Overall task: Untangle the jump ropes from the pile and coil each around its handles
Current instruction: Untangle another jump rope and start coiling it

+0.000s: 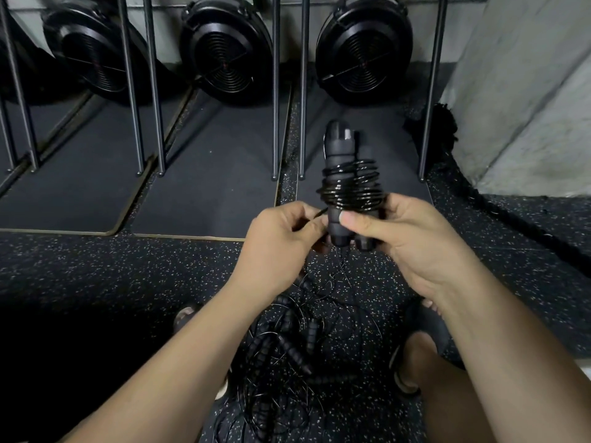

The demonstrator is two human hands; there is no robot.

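Two black jump-rope handles [339,151] are held upright side by side, with thin black cord [350,190] wound round them in several turns. My right hand [412,238] grips the handles low down, thumb across the front. My left hand [281,241] pinches the loose end of the cord just left of the handles. Below, between my feet, a tangled pile of ropes [297,356] with several black foam handles lies on the floor; a strand runs down from the held handles toward it.
Black speckled rubber floor [96,276]. Rowing machines stand on end behind, with fan housings [364,49] and steel rails [275,91]. A thick battle rope [463,187] lies at the right by a concrete wall [527,91]. My sandalled feet [419,353] flank the pile.
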